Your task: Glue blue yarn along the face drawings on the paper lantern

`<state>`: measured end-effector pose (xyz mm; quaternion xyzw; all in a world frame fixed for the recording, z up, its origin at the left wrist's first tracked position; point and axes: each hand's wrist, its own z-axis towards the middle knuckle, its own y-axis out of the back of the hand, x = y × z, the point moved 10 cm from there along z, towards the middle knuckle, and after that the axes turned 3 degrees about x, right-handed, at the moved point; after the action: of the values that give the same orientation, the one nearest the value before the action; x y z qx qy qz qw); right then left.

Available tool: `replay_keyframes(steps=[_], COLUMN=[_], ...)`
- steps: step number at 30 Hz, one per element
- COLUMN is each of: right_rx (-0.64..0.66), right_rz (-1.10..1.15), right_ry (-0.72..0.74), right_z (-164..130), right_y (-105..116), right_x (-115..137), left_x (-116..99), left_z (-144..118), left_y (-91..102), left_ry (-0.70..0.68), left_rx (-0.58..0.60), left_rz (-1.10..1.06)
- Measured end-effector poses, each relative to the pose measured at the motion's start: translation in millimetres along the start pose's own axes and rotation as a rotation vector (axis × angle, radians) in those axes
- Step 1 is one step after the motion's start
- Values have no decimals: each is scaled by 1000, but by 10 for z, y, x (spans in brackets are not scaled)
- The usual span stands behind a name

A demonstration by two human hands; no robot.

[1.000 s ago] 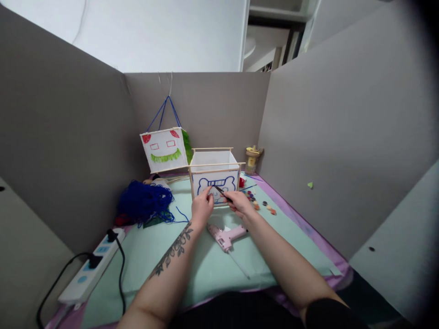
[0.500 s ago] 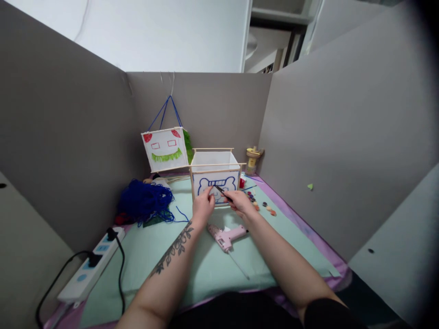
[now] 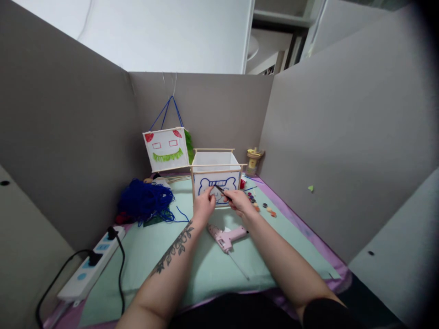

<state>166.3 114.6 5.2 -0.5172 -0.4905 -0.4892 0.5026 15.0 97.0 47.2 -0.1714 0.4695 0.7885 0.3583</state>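
Observation:
My right hand [image 3: 239,201] is closed around small dark scissors [image 3: 219,188], their blades pointing left towards my left fingers. My left hand [image 3: 205,204] has its fingers pressed together by the blade tips; whatever they pinch is too small to make out. Just behind both hands stands a white box-shaped lantern [image 3: 216,175] framed with thin wooden sticks, a blue bear-like face drawn on its front. My hands cover part of that drawing. Below them, a pink glue gun [image 3: 224,238] lies on the pale green table cover [image 3: 270,256], a glue stick trailing from its back.
At the left lie a heap of blue yarn [image 3: 146,201] and a white power strip [image 3: 92,262] with black cables. Another lantern [image 3: 167,151] hangs by blue cords at the back. Buttons [image 3: 269,210] are scattered right of the hands. Grey partitions [image 3: 202,109] enclose the table.
The whole view has shifted very slightly. Both hands and the scissors keep nearly the same place in front of the lantern.

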Motion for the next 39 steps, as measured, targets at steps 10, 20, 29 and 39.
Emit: replay_keyframes(steps=[10, 20, 29, 39], right_rx=[-5, -17, -5, 5], right_rz=[49, 37, 35, 9], right_ry=[-172, -162, -171, -202], right_z=[-23, -112, -75, -43], right_y=[-77, -12, -75, -90], right_x=[-33, -43, 15, -4], left_x=[-18, 121, 175, 171], left_z=[-16, -71, -73, -80], left_y=[70, 411, 475, 415], left_ry=[-16, 93, 126, 97], left_rx=[-17, -180, -215, -187], left_rz=[-53, -214, -244, -212])
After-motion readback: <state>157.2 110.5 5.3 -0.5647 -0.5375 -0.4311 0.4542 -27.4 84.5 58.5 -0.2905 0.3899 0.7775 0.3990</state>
